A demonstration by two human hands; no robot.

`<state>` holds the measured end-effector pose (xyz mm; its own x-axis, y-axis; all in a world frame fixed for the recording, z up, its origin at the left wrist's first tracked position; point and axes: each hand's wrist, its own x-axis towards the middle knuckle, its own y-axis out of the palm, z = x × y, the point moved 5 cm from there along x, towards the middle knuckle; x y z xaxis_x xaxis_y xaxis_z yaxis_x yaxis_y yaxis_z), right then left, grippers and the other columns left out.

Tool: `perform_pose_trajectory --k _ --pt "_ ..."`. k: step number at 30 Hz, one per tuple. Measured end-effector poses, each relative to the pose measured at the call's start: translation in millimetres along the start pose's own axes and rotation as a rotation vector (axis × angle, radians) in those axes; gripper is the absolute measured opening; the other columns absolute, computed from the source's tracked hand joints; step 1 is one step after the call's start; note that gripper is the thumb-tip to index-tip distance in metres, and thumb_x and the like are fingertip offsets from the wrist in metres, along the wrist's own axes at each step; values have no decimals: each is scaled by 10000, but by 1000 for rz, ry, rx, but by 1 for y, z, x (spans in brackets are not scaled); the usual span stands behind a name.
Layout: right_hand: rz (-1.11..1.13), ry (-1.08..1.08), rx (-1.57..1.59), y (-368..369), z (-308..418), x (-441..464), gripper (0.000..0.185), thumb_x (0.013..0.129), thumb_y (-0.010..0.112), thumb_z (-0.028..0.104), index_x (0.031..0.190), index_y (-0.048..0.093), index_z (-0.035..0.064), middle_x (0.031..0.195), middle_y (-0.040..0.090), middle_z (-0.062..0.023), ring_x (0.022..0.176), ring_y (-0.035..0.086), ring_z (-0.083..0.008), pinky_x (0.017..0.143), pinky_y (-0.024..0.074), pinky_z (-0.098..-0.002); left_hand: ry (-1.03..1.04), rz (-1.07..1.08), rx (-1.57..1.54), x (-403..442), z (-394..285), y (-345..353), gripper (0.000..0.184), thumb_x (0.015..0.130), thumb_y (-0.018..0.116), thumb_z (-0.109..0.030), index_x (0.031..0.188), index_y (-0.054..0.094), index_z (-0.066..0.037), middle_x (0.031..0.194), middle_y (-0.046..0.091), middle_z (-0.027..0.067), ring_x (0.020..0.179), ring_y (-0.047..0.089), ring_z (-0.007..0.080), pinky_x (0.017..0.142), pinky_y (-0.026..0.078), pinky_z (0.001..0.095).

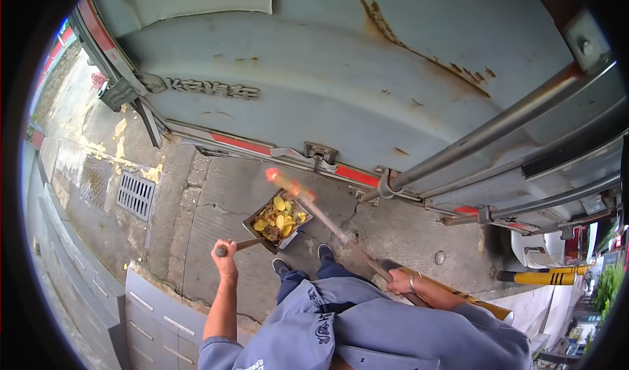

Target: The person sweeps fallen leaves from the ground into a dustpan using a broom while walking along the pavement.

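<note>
My left hand is closed around the end of a long-handled dustpan's wooden handle. The dustpan sits low by my feet, loaded with yellow leaves and mixed debris. A broom slants across the front, its handle gripped by my right hand, which has a bangle at the wrist. The red and yellow broom head is blurred by motion. It appears above the far edge of the dustpan; whether it touches the ground cannot be seen.
A grey, rust-marked truck body with metal rails stands just ahead. A drain grate lies in the concrete at left. Grey cabinets are at lower left; a yellow-and-black pole and parked white vehicle are at right.
</note>
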<state>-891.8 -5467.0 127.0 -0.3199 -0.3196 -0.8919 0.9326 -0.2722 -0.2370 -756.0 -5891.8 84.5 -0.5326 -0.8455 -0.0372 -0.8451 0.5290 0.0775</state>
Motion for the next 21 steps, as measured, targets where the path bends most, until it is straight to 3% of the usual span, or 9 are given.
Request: perform_pose_trajectory --k 1,4,7,12,14,16,18,21 --pt "-144 -2 -206 -6 4 -1 180 633 519 121 713 465 -31 510 508 -96 421 508 -171 387 415 -291 -5 9 -1 1 -2 -4 200 607 526 25 515 367 -54 547 367 -13 567 348 83 629 328 226" --pt "-285 89 -367 -32 -14 51 201 615 514 126 684 519 -63 559 545 -154 509 560 -226 450 444 -325 44 65 -15 3 -10 -4 201 609 517 25 512 359 -53 544 361 -14 564 347 85 701 345 240" --pt "-297 266 -330 -42 -5 70 188 608 506 111 662 547 -65 584 549 -180 549 571 -244 478 452 -339 18 94 42 4 -10 0 204 608 511 30 509 353 -54 539 351 -14 559 346 82 759 344 256" --pt "-242 62 -616 -10 -8 51 183 625 494 105 687 532 -63 622 554 -179 536 566 -243 435 446 -340 -34 51 63 14 5 0 194 609 509 28 513 360 -51 544 369 -7 566 356 88 727 349 251" --pt "33 25 98 0 -12 27 203 618 506 133 699 509 -54 614 551 -167 512 557 -227 412 435 -333 -27 -22 61 23 8 -13 184 609 508 24 514 369 -51 541 372 -4 571 371 92 723 350 256" --pt "97 27 183 2 -1 26 213 600 520 147 706 492 -35 583 544 -155 482 545 -209 406 430 -320 4 -23 7 28 7 -25 201 614 503 12 502 352 -60 532 357 -3 553 371 92 749 360 288" --pt "-242 -163 -491 -17 28 42 186 597 501 119 708 508 -30 588 548 -159 485 551 -206 414 438 -306 15 -47 -16 25 -2 -32 209 618 502 7 503 343 -65 533 356 -4 544 364 90 756 357 288" --pt "-253 87 -462 -43 41 96 186 610 480 83 715 538 -59 585 553 -172 523 569 -244 474 463 -329 22 -67 -32 17 -3 -37 197 621 506 0 513 356 -65 540 360 -4 568 378 94 768 347 284"
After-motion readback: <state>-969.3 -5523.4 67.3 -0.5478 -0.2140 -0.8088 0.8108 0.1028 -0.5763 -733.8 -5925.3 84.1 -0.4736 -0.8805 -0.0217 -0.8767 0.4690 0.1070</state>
